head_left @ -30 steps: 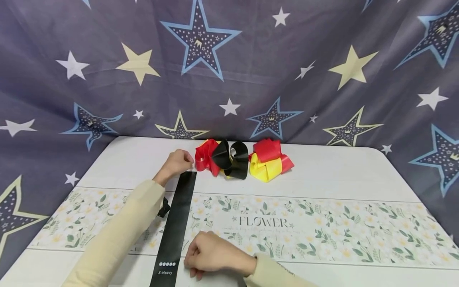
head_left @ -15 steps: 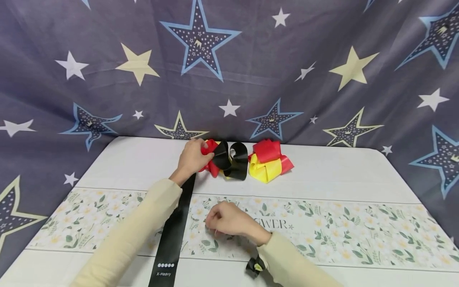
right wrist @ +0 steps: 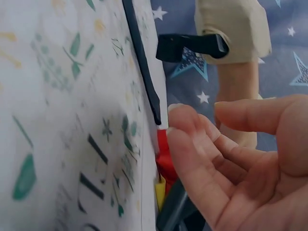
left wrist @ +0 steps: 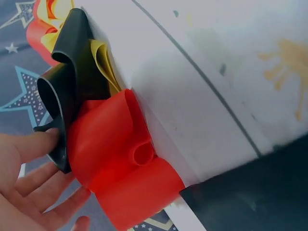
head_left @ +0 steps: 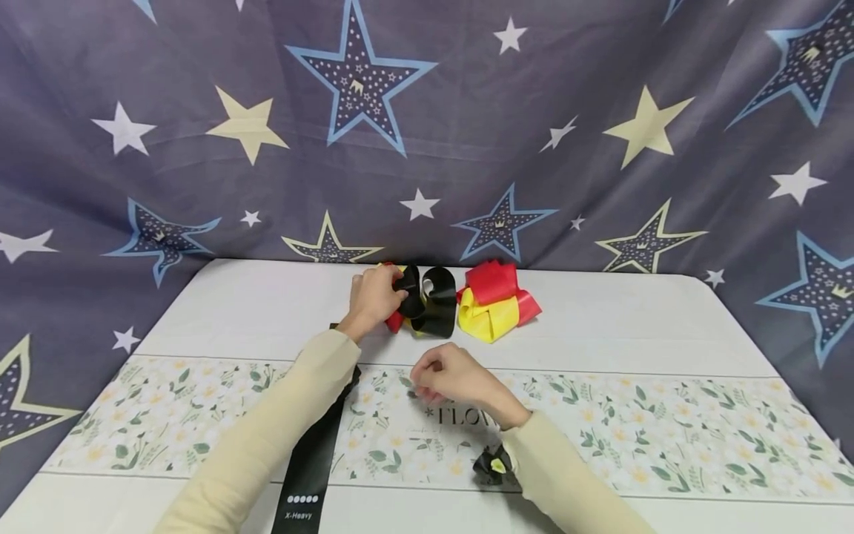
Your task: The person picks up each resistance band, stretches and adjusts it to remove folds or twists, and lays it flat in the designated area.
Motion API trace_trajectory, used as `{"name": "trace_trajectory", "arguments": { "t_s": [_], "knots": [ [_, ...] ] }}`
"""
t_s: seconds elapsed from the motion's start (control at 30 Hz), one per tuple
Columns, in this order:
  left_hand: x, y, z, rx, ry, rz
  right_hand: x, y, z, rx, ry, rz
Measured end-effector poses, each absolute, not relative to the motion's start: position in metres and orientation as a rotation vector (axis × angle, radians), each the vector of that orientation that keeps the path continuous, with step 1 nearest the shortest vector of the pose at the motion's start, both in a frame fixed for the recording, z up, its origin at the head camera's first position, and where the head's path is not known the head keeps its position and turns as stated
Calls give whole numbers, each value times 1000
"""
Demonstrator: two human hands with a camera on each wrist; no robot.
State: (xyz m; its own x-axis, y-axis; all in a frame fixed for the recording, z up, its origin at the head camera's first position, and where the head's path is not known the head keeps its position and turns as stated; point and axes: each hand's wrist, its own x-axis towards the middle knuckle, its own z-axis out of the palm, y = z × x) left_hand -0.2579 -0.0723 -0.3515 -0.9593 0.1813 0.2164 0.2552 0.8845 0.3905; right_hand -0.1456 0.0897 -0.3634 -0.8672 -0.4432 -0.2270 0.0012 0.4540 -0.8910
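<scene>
- Left hand (head_left: 375,297): reaches to the far part of the table with its arm stretched toward one o'clock; thumb and fingers pinch the edge of the looped black band (head_left: 437,304), which lies at its three o'clock; the looped red band (left wrist: 106,144) sits just beside the fingertips, partly hidden by the hand in the head view.
- Right hand (head_left: 457,377): at the left hand's four to five o'clock, raised with fingers loosely bent, thumb apart from the fingertips, holding nothing; its forearm slants toward ten to eleven o'clock.
- Red-and-yellow band (head_left: 492,302): at the black band's three o'clock, just beside it.
- Flat black band (head_left: 308,460), printed "X-Heavy": runs toward seven o'clock from the left hand; the left sleeve (head_left: 267,437) covers part of it.
- White table (head_left: 634,319): its "FLOWER" lettering (head_left: 448,415) is partly blocked by the right hand and forearm; a star-patterned curtain (head_left: 467,133) hangs at twelve o'clock.
</scene>
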Motion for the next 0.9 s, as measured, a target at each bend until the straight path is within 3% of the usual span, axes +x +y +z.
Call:
{"name": "trace_trajectory", "arguments": {
  "t_s": [0.57,0.9],
  "knots": [
    [-250,-61,-312,-413,-2679,-823,-168,120,-351,-307,2396,-1545],
    [-238,-38,-282,-483,-2607,-968,-181,129,-325,-349,2640,-1691]
  ]
}}
